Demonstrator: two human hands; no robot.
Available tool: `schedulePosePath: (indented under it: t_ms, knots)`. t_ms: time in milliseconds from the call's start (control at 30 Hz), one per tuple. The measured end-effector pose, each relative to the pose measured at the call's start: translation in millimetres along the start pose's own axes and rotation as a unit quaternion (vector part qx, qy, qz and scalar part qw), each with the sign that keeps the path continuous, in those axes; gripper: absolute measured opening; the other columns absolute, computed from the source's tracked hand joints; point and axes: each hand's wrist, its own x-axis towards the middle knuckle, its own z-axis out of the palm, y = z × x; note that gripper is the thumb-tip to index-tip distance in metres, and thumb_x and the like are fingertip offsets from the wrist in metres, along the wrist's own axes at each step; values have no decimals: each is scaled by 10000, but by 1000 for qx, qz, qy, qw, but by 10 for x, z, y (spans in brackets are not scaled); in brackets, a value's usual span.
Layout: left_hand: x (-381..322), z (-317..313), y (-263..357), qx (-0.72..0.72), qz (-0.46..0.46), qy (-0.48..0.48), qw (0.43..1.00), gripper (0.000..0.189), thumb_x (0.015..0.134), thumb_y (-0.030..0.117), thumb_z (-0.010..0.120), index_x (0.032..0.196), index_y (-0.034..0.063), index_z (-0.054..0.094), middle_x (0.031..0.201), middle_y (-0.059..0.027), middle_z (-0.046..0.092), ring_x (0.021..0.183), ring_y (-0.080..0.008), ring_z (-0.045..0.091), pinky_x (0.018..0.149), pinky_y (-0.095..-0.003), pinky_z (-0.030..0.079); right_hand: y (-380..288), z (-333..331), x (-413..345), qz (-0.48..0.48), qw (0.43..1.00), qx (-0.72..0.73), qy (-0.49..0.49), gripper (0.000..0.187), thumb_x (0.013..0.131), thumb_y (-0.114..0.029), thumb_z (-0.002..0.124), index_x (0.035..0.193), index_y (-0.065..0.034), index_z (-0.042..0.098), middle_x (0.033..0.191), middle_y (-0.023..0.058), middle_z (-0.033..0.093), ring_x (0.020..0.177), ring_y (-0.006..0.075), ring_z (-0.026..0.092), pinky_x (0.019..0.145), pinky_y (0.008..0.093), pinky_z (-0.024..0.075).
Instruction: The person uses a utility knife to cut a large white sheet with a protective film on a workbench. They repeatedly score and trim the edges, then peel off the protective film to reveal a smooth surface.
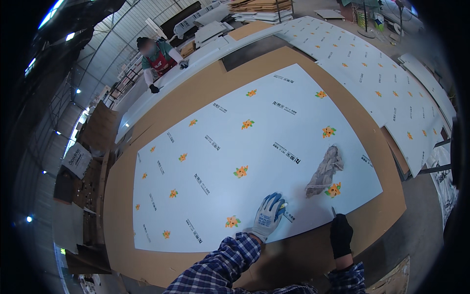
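Note:
A large pale-blue panel (220, 147), covered in film printed with orange cartoon figures and writing, lies before me. My left hand (268, 217), in a white glove with blue-coated fingers, rests on the panel near its front edge. A small yellow-and-white thing (283, 206) shows at that hand; whether it is held is unclear. My right hand (341, 235), in a black glove, grips a thin, blade-like tool (333, 211) at the panel's front edge; its handle is hidden. A crumpled grey cloth (326, 171) lies on the panel beyond my right hand.
Brown board (389, 198) extends beneath the panel on all sides. More printed panels (371, 73) lie at the far right. Across a long white panel (205, 62) stands a co-worker (159, 60) wearing a red apron. Stacked boards (260, 7) stand at the back.

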Motion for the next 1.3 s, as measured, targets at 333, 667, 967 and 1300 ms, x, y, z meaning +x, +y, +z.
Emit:
schedulePosePath:
  t_ms: [333,667,967,1300]
  knots:
    - [-5,-2,17,13,-3,0,1000,395,857,162,637,1230,60,556,1358,-134,501,1283,-331,442,1089,-440,367,-1,5,4,16,1000,-3,-9,39,897,-120,574,916,-97,550,740,137,578,642,350,604,560,452,482]
    - [-7,-14,5,7,-4,-11,1000,443,840,151,643,1257,56,525,1379,-136,482,1299,-330,426,1097,-441,356,29,54,-10,9,1000,3,7,51,897,-132,579,922,-99,548,748,133,588,652,353,610,566,445,490]
    - [-7,-23,33,6,-6,1,1000,417,835,142,650,1228,46,549,1348,-147,506,1281,-336,444,1089,-447,362,64,107,-33,6,998,-55,-5,19,882,-108,569,871,-108,554,744,104,584,645,311,618,549,415,496]
    - [4,-85,84,-8,-2,10,1000,412,855,157,632,1237,34,537,1325,-156,520,1258,-347,460,1072,-440,383,17,85,-17,68,997,-3,-22,61,880,-129,575,922,-87,560,751,131,600,663,371,609,582,480,484]
